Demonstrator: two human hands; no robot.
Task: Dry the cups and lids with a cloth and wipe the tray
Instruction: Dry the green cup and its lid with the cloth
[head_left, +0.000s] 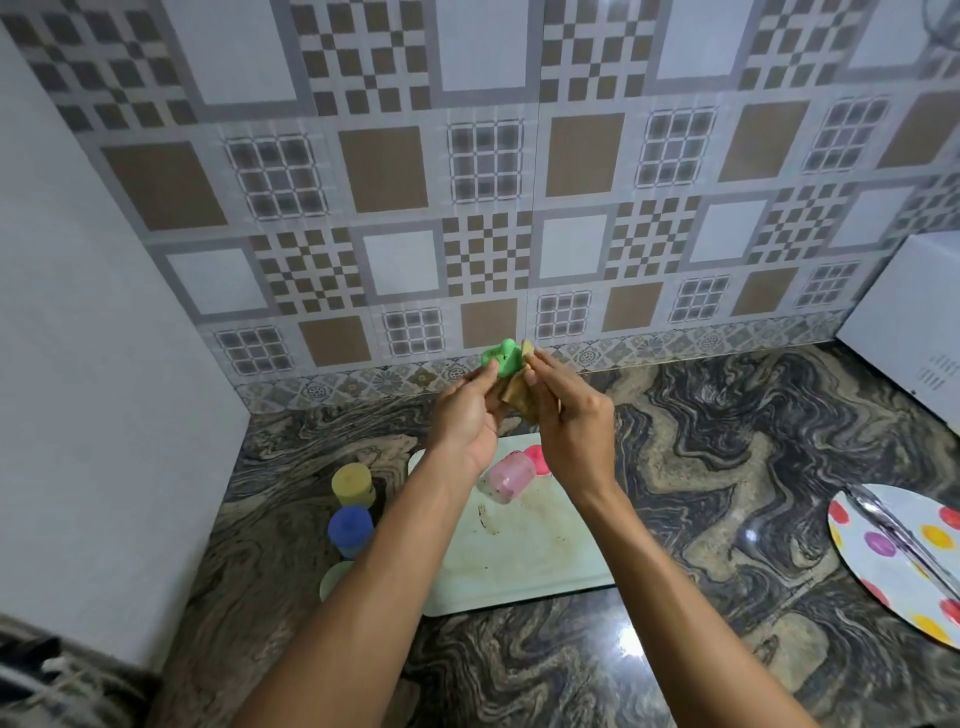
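Both hands are up over the tabletop (701, 467), out toward 12 o'clock in front of the tiled wall (467, 182). The left hand (467, 415) has its fingers curled round one green lid (501, 358), gripping it by the edge. The right hand (569, 421) pinches one tan cloth (519, 397) tight against that lid, its fingers closed on the fabric. Below them sits one white tray (519, 561), smeared with brownish marks. Both forearms cross over it and hide part of its near edge. On the tray's 12 o'clock end lies one pink see-through cup (506, 480) on its side, with one pink lid (540, 460) touching it at 1 o'clock, half hidden behind the right wrist. Off the tray at 9 o'clock stand two more cups, one yellow cup (353, 483) and one blue cup (350, 530) just nearer, so that makes three cups. At 7 o'clock a pale round piece (331, 581) peeks out from under the left forearm; whether it is a cup or a lid I can't tell. Over at 3 o'clock, well apart, one spotted plate (883, 566) carries a shiny metal utensil (893, 530). A white appliance (904, 322) sits at 2 o'clock.
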